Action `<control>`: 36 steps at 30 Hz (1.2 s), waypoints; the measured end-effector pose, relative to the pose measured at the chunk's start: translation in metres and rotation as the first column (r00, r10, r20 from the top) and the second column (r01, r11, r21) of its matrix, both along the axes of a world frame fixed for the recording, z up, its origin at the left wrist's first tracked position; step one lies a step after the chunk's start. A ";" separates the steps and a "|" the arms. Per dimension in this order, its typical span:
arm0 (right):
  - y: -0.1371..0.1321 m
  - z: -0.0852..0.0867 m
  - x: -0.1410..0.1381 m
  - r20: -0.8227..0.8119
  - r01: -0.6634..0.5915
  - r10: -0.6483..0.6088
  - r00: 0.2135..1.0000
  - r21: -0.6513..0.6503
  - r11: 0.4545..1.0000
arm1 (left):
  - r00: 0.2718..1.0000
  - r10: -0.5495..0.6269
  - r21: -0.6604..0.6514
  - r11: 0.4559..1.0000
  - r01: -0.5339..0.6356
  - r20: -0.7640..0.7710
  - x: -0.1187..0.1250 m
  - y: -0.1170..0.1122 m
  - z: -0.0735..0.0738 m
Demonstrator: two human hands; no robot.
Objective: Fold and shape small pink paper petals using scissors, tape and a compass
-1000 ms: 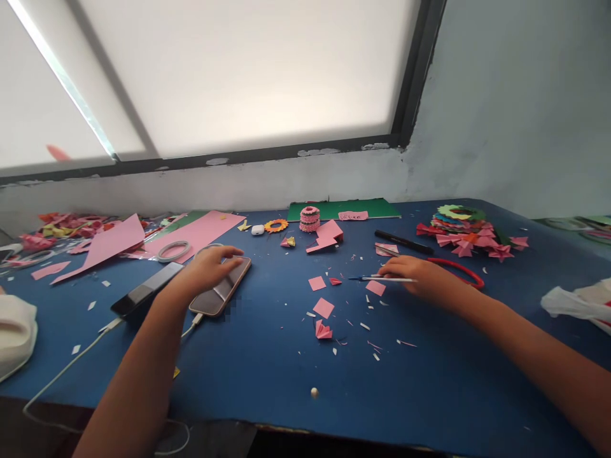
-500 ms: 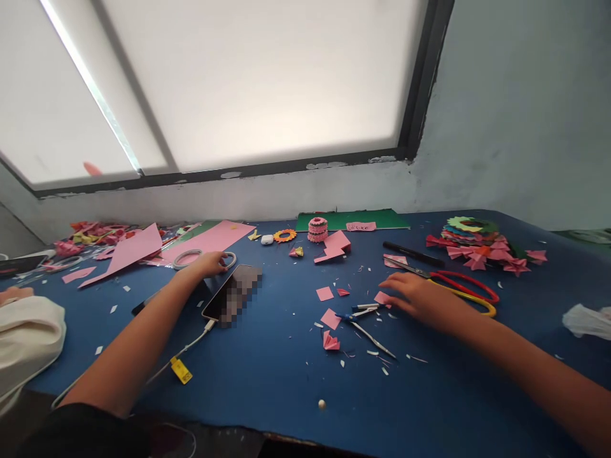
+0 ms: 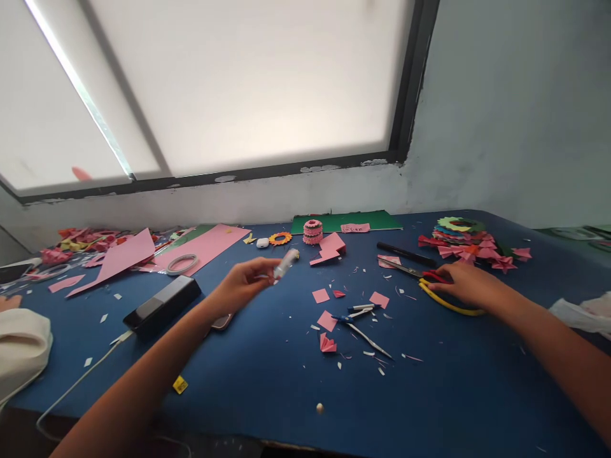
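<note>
Between the thumb and fingers of my left hand [image 3: 245, 283] is a roll of tape [image 3: 285, 266], whitish and blurred, raised over the middle of the table. A phone [image 3: 222, 322] lies mostly hidden beneath that forearm. My right hand [image 3: 465, 284] has its fingers closed over the red handle of a pair of scissors [image 3: 451, 305], whose yellow loop shows below. The scissor blades point left, over a pink paper strip [image 3: 389, 261]. Left of this hand, a drawing compass [image 3: 365, 334] lies among small pink paper squares [image 3: 327, 320] and a folded pink piece [image 3: 327, 343].
A black device with a cable [image 3: 162, 305] and another tape roll [image 3: 182, 264] lie left. Behind are pink sheets [image 3: 214, 245], a stacked pink paper ring piece [image 3: 312, 232] and a green sheet [image 3: 382, 220]. Paper flowers [image 3: 487, 248] are at right. Another person's sleeve [image 3: 23, 346] appears far left.
My left hand has lifted one tape roll from beside the other and carried it right. My right hand has moved from the paper squares to the scissor handles.
</note>
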State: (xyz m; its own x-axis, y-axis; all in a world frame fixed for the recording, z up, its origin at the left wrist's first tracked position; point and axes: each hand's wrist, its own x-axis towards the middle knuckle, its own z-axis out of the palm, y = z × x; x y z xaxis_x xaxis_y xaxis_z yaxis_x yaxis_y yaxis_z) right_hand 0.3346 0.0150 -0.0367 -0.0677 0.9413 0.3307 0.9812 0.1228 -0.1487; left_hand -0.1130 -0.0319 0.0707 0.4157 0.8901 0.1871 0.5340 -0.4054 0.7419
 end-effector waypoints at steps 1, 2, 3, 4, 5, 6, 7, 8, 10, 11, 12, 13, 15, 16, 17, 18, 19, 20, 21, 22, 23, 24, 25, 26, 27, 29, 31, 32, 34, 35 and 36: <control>-0.001 0.003 0.002 0.013 0.023 -0.022 1.000 -0.099 0.995 | 0.999 -0.049 -0.023 0.999 0.049 0.009 0.006 -0.005 -0.004; -0.002 0.006 0.003 0.032 0.042 -0.036 0.999 -0.218 0.975 | 0.996 -0.091 -0.047 0.995 0.091 0.012 0.011 -0.009 -0.008; -0.004 0.010 0.003 0.053 0.059 -0.045 0.998 -0.325 0.944 | 0.992 -0.124 -0.071 0.990 0.125 0.013 0.014 -0.011 -0.012; -0.005 0.014 0.003 0.069 0.076 -0.053 0.996 -0.391 0.917 | 0.989 -0.147 -0.091 0.985 0.147 0.011 0.016 -0.013 -0.015; -0.006 0.017 0.001 0.083 0.090 -0.060 0.995 -0.434 0.896 | 0.987 -0.159 -0.109 0.981 0.159 0.007 0.017 -0.013 -0.018; -0.007 0.020 -0.001 0.096 0.103 -0.066 0.993 -0.462 0.881 | 0.986 -0.165 -0.127 0.978 0.164 0.002 0.016 -0.013 -0.021; -0.008 0.023 -0.003 0.107 0.114 -0.071 0.992 -0.476 0.872 | 0.986 -0.166 -0.145 0.976 0.163 -0.003 0.015 -0.013 -0.022; -0.008 0.025 -0.006 0.117 0.126 -0.078 0.990 -0.483 0.867 | 0.986 -0.164 -0.167 0.973 0.160 -0.008 0.015 -0.013 -0.024; -0.008 0.027 -0.010 0.133 0.149 -0.096 0.986 -0.482 0.863 | 0.987 -0.159 -0.216 0.964 0.154 -0.007 0.015 -0.013 -0.026; -0.008 0.028 -0.012 0.139 0.161 -0.106 0.984 -0.479 0.863 | 0.988 -0.157 -0.242 0.958 0.152 -0.001 0.016 -0.014 -0.027; -0.008 0.028 -0.013 0.143 0.172 -0.117 0.983 -0.474 0.864 | 0.988 -0.155 -0.266 0.952 0.151 0.006 0.017 -0.015 -0.027; -0.007 0.027 -0.014 0.145 0.182 -0.129 0.981 -0.467 0.865 | 0.988 -0.154 -0.288 0.946 0.152 0.014 0.019 -0.016 -0.028; -0.007 0.026 -0.016 0.142 0.204 -0.156 0.978 -0.449 0.870 | 0.988 -0.154 -0.320 0.935 0.155 0.028 0.023 -0.018 -0.029; -0.008 0.025 -0.017 0.138 0.216 -0.172 0.975 -0.437 0.873 | 0.987 -0.154 -0.331 0.931 0.156 0.033 0.025 -0.019 -0.030; -0.009 0.025 -0.018 0.133 0.229 -0.190 0.973 -0.421 0.878 | 0.987 -0.156 -0.338 0.928 0.158 0.035 0.026 -0.020 -0.030; -0.009 0.025 -0.019 0.128 0.244 -0.209 0.969 -0.403 0.882 | 0.987 -0.157 -0.341 0.926 0.160 0.036 0.027 -0.021 -0.030; -0.011 0.026 -0.020 0.121 0.257 -0.228 0.966 -0.379 0.889 | 0.987 -0.159 -0.343 0.926 0.161 0.032 0.027 -0.022 -0.029; -0.012 0.027 -0.022 0.110 0.266 -0.243 0.964 -0.351 0.898 | 0.987 -0.161 -0.340 0.927 0.160 0.026 0.027 -0.023 -0.029; -0.013 0.028 -0.024 0.097 0.271 -0.253 0.963 -0.320 0.908 | 0.986 -0.164 -0.335 0.929 0.160 0.017 0.027 -0.024 -0.028; -0.015 0.030 -0.026 0.079 0.271 -0.259 0.963 -0.286 0.919 | 0.986 -0.166 -0.326 0.932 0.160 0.009 0.027 -0.024 -0.028; -0.016 0.032 -0.029 0.058 0.264 -0.258 0.964 -0.252 0.931 | 0.985 -0.170 -0.314 0.935 0.163 0.004 0.027 -0.025 -0.028; -0.018 0.034 -0.033 0.034 0.249 -0.248 0.968 -0.219 0.943 | 0.985 -0.175 -0.300 0.939 0.168 0.003 0.026 -0.026 -0.028; -0.021 0.037 -0.037 0.007 0.225 -0.227 0.974 -0.189 0.956 | 0.984 -0.179 -0.285 0.943 0.173 0.006 0.026 -0.026 -0.029; -0.023 0.039 -0.043 -0.020 0.195 -0.201 0.979 -0.162 0.967 | 0.983 -0.181 -0.269 0.947 0.177 0.011 0.027 -0.026 -0.030; -0.026 0.040 -0.049 -0.048 0.160 -0.168 0.985 -0.139 0.977 | 0.984 -0.178 -0.251 0.952 0.177 0.018 0.027 -0.026 -0.032; -0.034 0.043 -0.063 -0.100 0.092 -0.102 0.990 -0.101 0.991 | 0.986 -0.162 -0.209 0.964 0.165 0.032 0.027 -0.026 -0.036; -0.042 0.043 -0.079 -0.145 0.013 -0.022 0.989 -0.062 0.998 | 0.990 -0.136 -0.167 0.976 0.142 0.046 0.028 -0.026 -0.038; -0.047 0.044 -0.087 -0.160 -0.033 0.028 0.987 -0.033 0.999 | 0.992 -0.116 -0.148 0.981 0.122 0.050 0.028 -0.027 -0.039; -0.056 0.043 -0.101 -0.151 -0.122 0.129 0.980 0.056 0.991 | 0.997 -0.060 -0.114 0.991 0.065 0.052 0.028 -0.027 -0.040; -0.060 0.043 -0.107 -0.130 -0.151 0.161 0.978 0.081 0.985 | 0.998 -0.026 -0.096 0.995 0.031 0.054 0.028 -0.026 -0.040; -0.064 0.043 -0.112 -0.098 -0.179 0.189 0.977 0.104 0.978 | 0.998 0.010 -0.077 0.997 -0.005 0.056 0.028 -0.026 -0.040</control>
State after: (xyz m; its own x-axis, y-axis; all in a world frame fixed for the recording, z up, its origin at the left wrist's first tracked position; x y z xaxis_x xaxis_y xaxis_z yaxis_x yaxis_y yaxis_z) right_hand 0.2225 -0.0491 0.0062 -0.1963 0.8805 0.4314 0.9196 0.3180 -0.2307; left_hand -0.0846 -0.0582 0.0307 0.3996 0.9058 0.1407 0.4935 -0.3419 0.7997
